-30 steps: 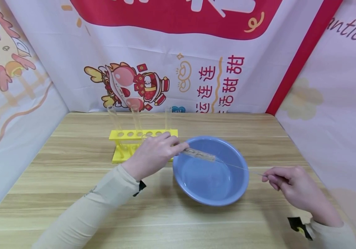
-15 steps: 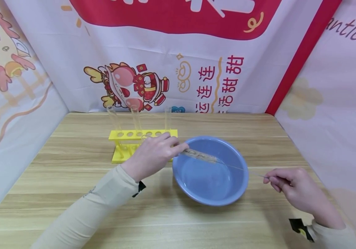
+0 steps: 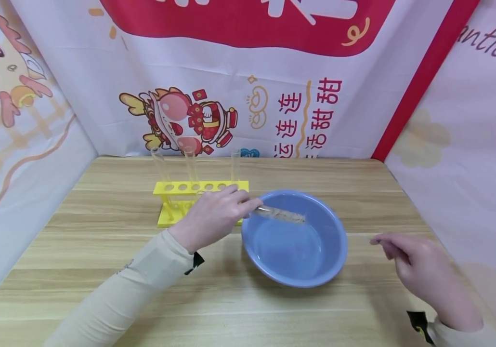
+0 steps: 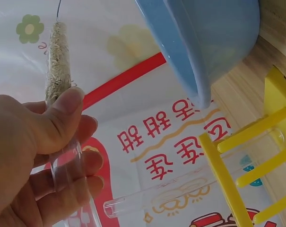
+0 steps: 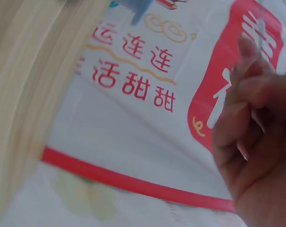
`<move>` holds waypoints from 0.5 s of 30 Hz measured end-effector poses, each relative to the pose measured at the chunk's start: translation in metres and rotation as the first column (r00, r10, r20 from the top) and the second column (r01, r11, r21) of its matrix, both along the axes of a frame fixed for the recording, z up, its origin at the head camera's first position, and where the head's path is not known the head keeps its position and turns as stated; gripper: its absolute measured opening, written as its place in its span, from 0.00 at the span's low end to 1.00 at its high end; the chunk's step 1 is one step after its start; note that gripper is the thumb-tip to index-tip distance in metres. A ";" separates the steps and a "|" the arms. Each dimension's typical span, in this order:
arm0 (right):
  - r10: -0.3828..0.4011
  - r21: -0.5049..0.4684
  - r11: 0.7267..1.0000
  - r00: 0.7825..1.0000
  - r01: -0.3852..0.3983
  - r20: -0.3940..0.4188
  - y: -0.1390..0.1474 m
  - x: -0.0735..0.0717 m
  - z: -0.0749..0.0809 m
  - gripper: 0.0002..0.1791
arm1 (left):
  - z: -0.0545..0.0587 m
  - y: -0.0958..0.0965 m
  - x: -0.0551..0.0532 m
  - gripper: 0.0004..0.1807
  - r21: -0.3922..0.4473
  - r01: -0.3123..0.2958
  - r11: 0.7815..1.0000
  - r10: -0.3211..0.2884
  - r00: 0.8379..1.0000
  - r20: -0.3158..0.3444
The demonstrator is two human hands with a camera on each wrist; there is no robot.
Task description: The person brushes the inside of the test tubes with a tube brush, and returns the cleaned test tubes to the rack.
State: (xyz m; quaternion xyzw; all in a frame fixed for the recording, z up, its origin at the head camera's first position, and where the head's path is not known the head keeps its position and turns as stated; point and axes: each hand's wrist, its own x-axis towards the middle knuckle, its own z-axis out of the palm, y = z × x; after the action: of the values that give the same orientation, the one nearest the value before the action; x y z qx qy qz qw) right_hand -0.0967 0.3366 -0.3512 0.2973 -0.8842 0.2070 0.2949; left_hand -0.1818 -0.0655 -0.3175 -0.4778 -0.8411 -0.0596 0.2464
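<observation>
L hand [image 3: 219, 209] grip: closed round transparent test tube [image 3: 276, 214], slanted above round blue plastic basin [image 3: 289, 253], ctr-R of frame, prob. so drips land there. Beige-bristled brush [image 4: 58, 59] inside tube. R hand [image 3: 421, 270], lower R, pinches its thin wire stem [image 5: 260, 28] (blurred), prob. to steer.

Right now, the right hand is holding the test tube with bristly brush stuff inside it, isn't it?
Not quite: the head view shows that the left hand is holding the test tube with the brush inside it.
</observation>
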 end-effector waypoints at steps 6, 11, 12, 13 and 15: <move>0.015 0.102 0.994 0.884 0.037 -0.467 -0.017 0.005 0.011 0.18 | 0.005 -0.002 0.002 0.22 0.022 -0.005 1.000 0.004 0.998 0.061; 0.015 0.092 0.993 0.719 0.068 -0.694 -0.022 0.004 0.009 0.20 | 0.006 0.000 0.005 0.21 0.014 0.013 1.000 -0.013 0.999 0.036; 0.007 0.085 0.993 0.695 0.077 -0.719 -0.022 0.004 0.007 0.21 | 0.006 0.001 0.005 0.21 0.014 0.019 1.000 -0.019 1.000 0.023; -0.004 0.077 0.993 0.674 0.091 -0.738 -0.022 0.004 0.006 0.21 | 0.006 0.002 0.005 0.20 0.014 0.023 1.000 -0.023 1.000 0.011; -0.016 0.061 0.994 0.651 0.096 -0.759 -0.023 0.004 0.005 0.21 | 0.005 0.003 0.006 0.20 0.014 0.028 1.000 -0.028 1.000 -0.008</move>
State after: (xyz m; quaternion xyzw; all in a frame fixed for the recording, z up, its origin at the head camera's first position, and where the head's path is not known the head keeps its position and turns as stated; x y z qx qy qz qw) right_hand -0.0931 0.3138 -0.3462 0.3430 -0.6986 0.0126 0.6279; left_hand -0.1758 -0.0621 -0.3123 -0.4878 -0.8330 -0.0671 0.2521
